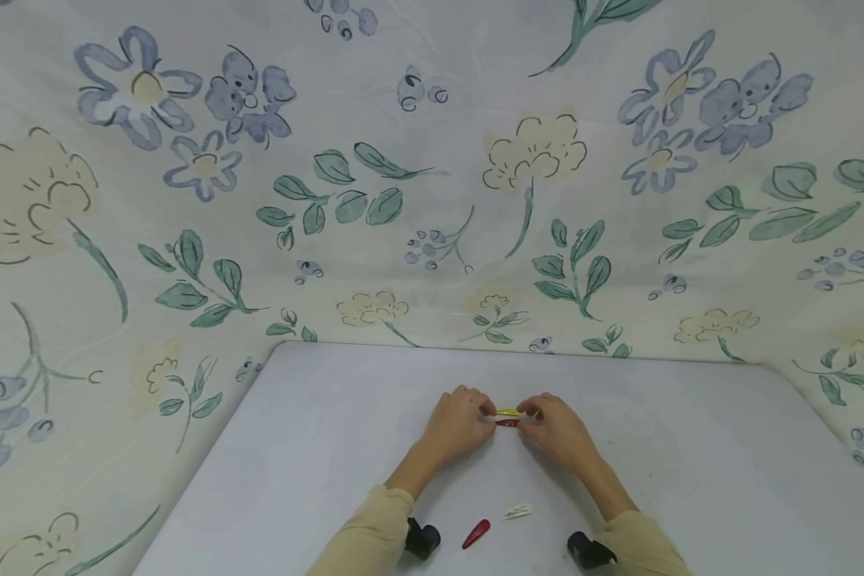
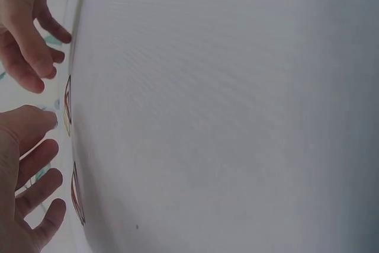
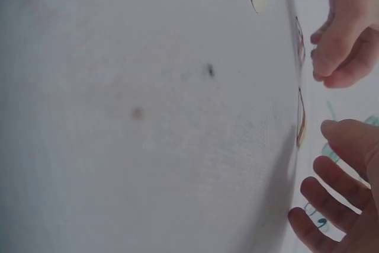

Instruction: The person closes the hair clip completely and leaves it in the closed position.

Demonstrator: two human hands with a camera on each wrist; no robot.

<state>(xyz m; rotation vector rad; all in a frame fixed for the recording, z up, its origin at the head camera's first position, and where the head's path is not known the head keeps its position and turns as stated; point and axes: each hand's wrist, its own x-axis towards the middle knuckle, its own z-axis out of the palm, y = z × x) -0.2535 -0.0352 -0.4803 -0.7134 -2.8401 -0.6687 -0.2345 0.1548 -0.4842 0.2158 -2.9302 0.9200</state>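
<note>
Two snap hair clips, one yellow [image 1: 508,412] and one red [image 1: 507,423], lie side by side between my hands in the head view. My left hand [image 1: 462,424] is at their left end, my right hand [image 1: 556,428] at their right end. Both wrist views show the left hand [image 2: 32,182] and right hand [image 3: 346,182] with loosely bent, spread fingers and nothing gripped. Whether fingertips touch the clips cannot be told. Another reddish clip [image 2: 77,194] shows below the left fingers in the left wrist view; the head view hides it behind that hand.
Nearer on the white table [image 1: 259,480] lie a second red clip [image 1: 476,534] and a white clip [image 1: 517,511]. Black wrist devices [image 1: 423,540] sit at both cuffs. A flowered cloth [image 1: 446,160] rises behind the table's far edge.
</note>
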